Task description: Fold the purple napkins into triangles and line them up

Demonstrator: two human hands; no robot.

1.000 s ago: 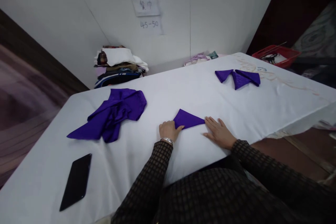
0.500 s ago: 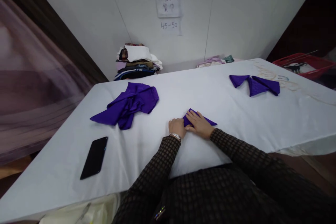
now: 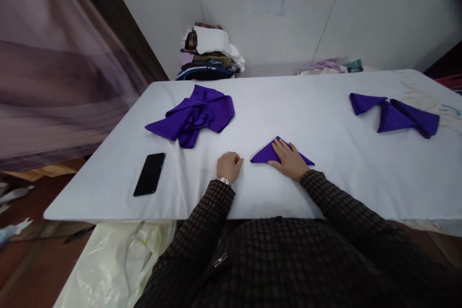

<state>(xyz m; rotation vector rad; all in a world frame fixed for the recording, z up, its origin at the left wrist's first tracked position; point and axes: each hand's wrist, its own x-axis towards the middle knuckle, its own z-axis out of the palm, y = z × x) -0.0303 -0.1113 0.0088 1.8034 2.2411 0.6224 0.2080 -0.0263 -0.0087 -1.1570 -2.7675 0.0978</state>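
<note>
A purple cloth napkin [image 3: 265, 153], folded into a flat triangle, lies on the white-covered table [image 3: 274, 192] in front of me. My right hand [image 3: 288, 160] rests flat on its right half with the fingers spread, hiding part of the fold. To the left of the triangle, apart from it, my left hand [image 3: 230, 166] is on the tablecloth with its fingers curled in and nothing visible in them. A crumpled heap of purple cloth [image 3: 202, 110] lies farther back on the left. Folded purple napkins [image 3: 397, 118] sit at the far right.
A black phone [image 3: 149, 174] lies on the left of the table. Behind the table's far edge are a stack of folded clothes [image 3: 211, 55] and some pale cloth [image 3: 325, 67]. A plastic-covered item [image 3: 111, 260] is below the front edge.
My left hand has come off the napkin and moved left. My right hand stays flat on the triangle, which now shows more fully. The head view has shifted left and down.
</note>
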